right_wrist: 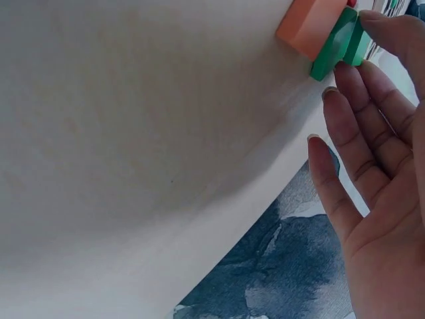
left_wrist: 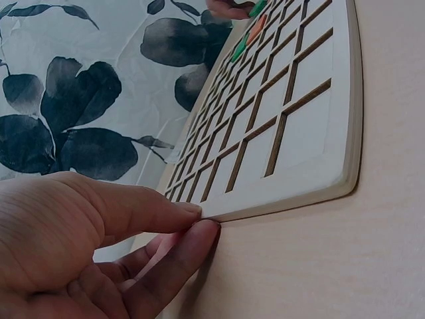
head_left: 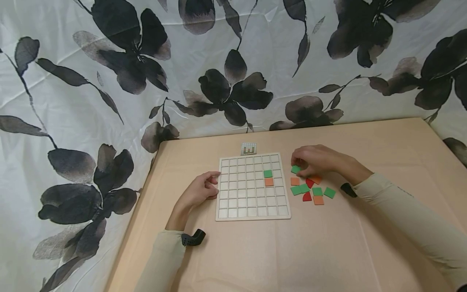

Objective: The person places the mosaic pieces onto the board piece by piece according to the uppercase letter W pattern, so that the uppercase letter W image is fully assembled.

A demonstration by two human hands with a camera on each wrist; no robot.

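Note:
A white grid board lies on the table with a green square tile and an orange square tile in neighbouring cells of one column. At its left edge, my left hand pinches the rim between thumb and fingers; the thumb lies along the rim's top. To the board's right, my right hand holds a green tile between thumb and fingertips, with its other fingers spread. Beneath and beside that hand are loose tiles, among them an orange one.
The loose pile has more green squares, orange squares and red rounded pieces. A small card with a grid pattern lies just behind the board. Floral cloth hangs behind the wooden table.

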